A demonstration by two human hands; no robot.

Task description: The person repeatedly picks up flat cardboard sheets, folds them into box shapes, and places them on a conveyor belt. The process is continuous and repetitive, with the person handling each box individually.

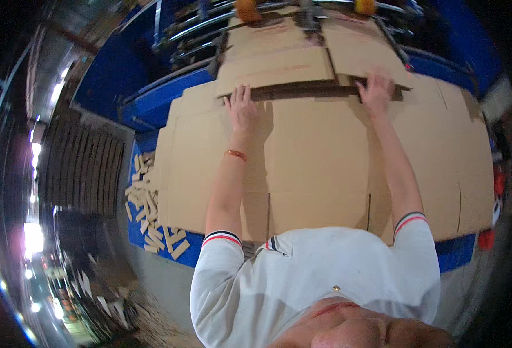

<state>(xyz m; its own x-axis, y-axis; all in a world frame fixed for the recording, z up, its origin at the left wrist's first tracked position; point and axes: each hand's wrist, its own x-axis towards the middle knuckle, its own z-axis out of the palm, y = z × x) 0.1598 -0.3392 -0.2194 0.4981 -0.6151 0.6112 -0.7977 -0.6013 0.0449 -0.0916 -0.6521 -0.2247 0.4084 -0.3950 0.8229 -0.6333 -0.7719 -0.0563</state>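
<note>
here both hands are lying flat on a stack of large flat cardboard sheets (pixel 325 168) on a blue desk (pixel 151 104). the left hand (pixel 241 110) is pressing with fingers spread just before the back edge of the top sheet, and the right hand (pixel 376 93) is resting at the same edge further right; neither grip is closing on anything, both palms are open and down. ahead of the fingertips another sheet (pixel 279 64) is sitting partly inside the machine, overlapping the stack, under rails and two orange rollers (pixel 247 8).

to do this well, i would judge that the hands should be keeping even pressure on both sides so the sheet is travelling square to the rollers, with fingertips staying back from the dark gap at the overlap.

the desk surface is blue metal, mostly covered by cardboard. small cardboard offcuts (pixel 146 203) are lying in a heap on its left corner, and more scraps are littering the floor (pixel 122 307) below. the room is looking dim, like a workshop, with bright lights along the far left.
</note>
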